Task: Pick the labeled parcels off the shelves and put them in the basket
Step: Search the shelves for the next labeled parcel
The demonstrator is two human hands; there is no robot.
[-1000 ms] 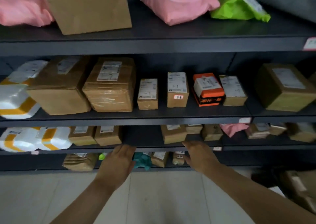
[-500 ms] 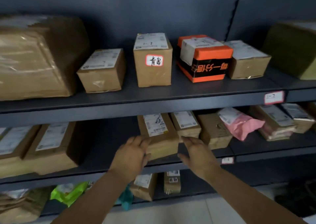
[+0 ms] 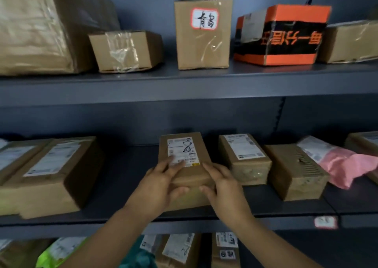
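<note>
the dark grey metal shelving (image 3: 184,88) fills my view, with three levels showing. on the upper level i count five boxes: a large tape-wrapped brown cardboard box (image 3: 41,26), a small taped brown box (image 3: 124,51), an upright brown box with a red-bordered handwritten sticker (image 3: 202,34), an orange and black carton (image 3: 280,36), and a brown box cut off at the right edge (image 3: 347,43). the middle level holds six brown boxes and one pink plastic mailer bag (image 3: 343,165). my arms hide too much of the bottom level to count it. no basket is in view.

the parcel i want, a brown cardboard box with a white label bearing a penned 8 (image 3: 184,151), lies flat on the middle level straight ahead. its long axis runs front to back. there is bare shelf on its left, and a similar labelled brown box (image 3: 245,161) sits just beside it on the right.

both hands grip its near end. my left hand (image 3: 157,188) has fingers over the top onto the label and the thumb curled against the front face. my right hand (image 3: 223,190) mirrors that at the right corner. neither is nearer. i judge the next move to be a straight pull toward me along that axis, keeping clear of the right-hand neighbour.
</note>
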